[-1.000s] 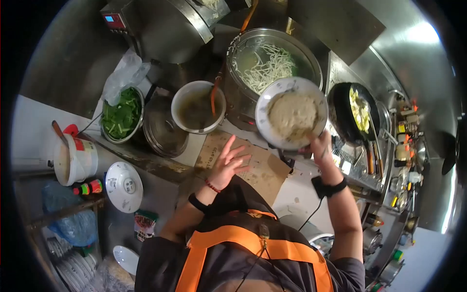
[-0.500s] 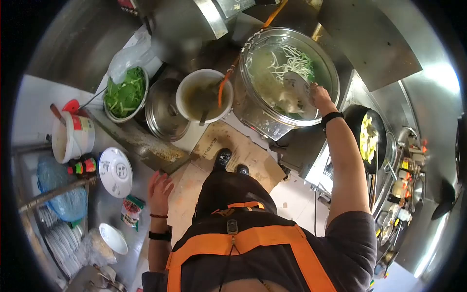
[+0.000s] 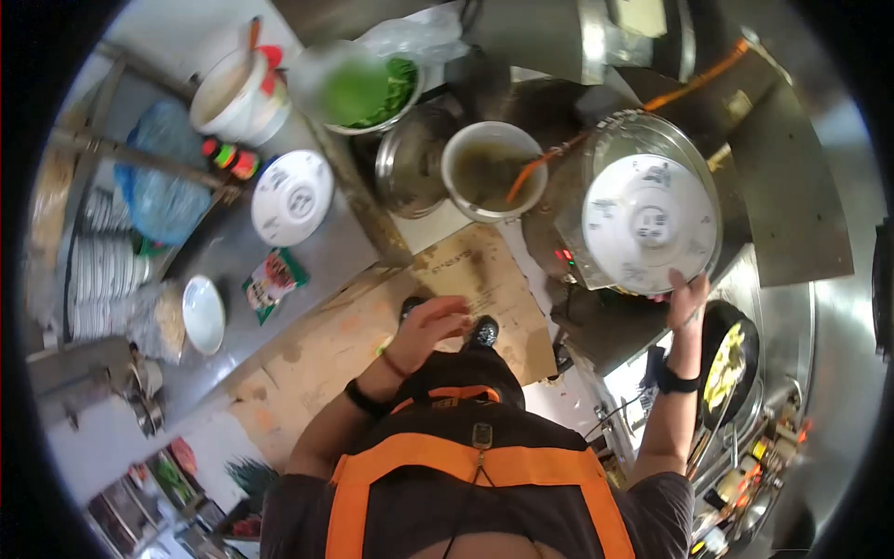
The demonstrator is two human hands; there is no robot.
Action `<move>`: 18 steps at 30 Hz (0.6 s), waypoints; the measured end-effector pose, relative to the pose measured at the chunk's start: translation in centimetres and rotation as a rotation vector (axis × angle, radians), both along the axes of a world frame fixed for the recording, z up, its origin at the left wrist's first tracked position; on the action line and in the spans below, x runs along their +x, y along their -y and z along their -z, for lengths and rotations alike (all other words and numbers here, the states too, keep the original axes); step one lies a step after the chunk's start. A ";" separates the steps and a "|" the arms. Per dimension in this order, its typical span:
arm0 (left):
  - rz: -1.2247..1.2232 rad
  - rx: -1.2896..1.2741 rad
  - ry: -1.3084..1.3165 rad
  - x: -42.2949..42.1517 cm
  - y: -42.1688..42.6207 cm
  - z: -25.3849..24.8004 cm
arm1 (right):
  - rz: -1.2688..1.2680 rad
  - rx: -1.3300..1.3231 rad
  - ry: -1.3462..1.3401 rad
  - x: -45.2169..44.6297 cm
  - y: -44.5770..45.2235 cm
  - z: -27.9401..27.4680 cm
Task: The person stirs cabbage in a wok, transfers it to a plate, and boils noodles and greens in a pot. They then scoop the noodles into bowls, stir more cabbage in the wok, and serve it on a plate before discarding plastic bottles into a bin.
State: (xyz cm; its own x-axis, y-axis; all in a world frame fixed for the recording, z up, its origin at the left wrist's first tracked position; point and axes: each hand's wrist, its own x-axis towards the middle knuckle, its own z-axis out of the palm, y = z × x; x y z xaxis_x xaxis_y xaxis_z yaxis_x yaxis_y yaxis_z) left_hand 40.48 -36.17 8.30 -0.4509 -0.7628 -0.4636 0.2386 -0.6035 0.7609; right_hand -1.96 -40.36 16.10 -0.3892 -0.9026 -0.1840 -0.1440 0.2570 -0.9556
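Observation:
My right hand point(image 3: 687, 303) grips the near rim of a white patterned bowl point(image 3: 649, 224), with the bowl's inside facing up and nothing seen in it. The bowl is over a large steel pot point(image 3: 643, 130) and hides most of what is inside it. My left hand point(image 3: 430, 331) hangs in front of my body, fingers stretched out, touching nothing. Left of the large pot stands a white pot point(image 3: 453, 168) of brownish liquid, with an orange strap point(image 3: 531, 177) crossing its edge.
A black wok point(image 3: 715, 326) with yellowish food stands at the right. Leafy greens point(image 3: 372, 93) fill a container at the back left. The left counter point(image 3: 321, 265) carries a white plate point(image 3: 296, 197), a small bowl point(image 3: 204, 315) and a green packet point(image 3: 275, 282).
The bowl has gone from tipped over the noodles to facing upward, nearer to me. My left hand has come inward from the left counter's edge. The whole view has turned left.

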 end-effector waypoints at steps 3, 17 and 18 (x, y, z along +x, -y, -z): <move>0.008 -0.340 0.080 0.8 0.6 -0.5 | -0.080 0.066 0.257 12.2 0.0 0.1; -1.100 -0.189 -0.344 54.0 -1.4 -5.8 | -1.004 0.132 0.517 61.2 5.3 -0.1; -1.142 -0.177 -0.386 58.5 0.3 -7.0 | -1.002 0.145 0.471 62.5 5.3 0.2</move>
State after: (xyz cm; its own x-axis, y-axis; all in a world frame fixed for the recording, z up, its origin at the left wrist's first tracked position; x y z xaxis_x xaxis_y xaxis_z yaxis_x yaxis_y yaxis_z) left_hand 99.03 -36.43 15.35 0.4359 -0.8498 -0.2963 0.7929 0.2069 0.5731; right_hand 60.56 -45.68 15.86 0.6389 -0.7274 -0.2501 0.0205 0.3412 -0.9398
